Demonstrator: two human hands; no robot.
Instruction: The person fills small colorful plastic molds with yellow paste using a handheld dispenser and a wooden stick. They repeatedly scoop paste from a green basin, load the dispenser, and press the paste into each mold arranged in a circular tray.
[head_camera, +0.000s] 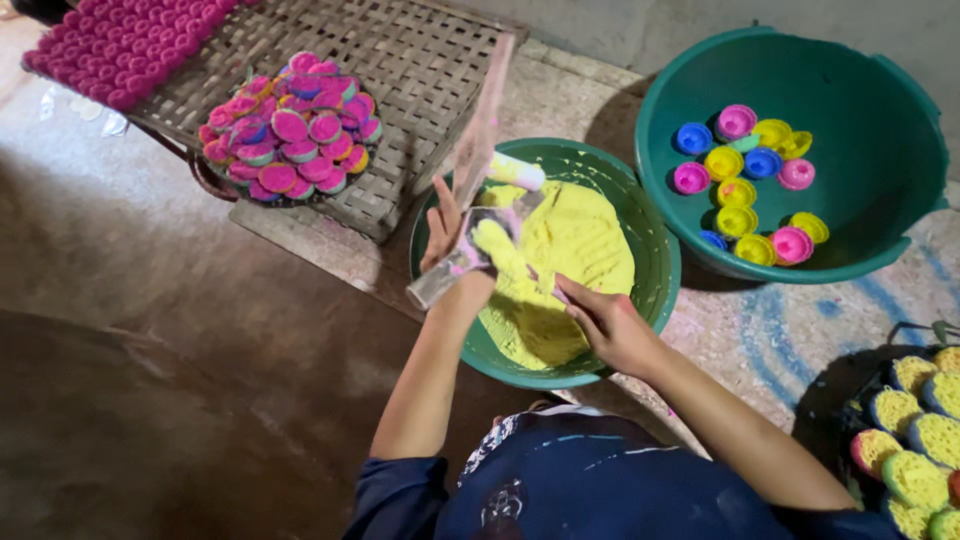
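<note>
A heap of pink filled cups (288, 130) sits on a woven tray (420, 60); the left hand (447, 240) grips a clear plastic bag (480, 150) over a green basin (655, 250) of yellow powder (575, 250); the right hand (610, 320), fingers curled, digs into the powder
</note>
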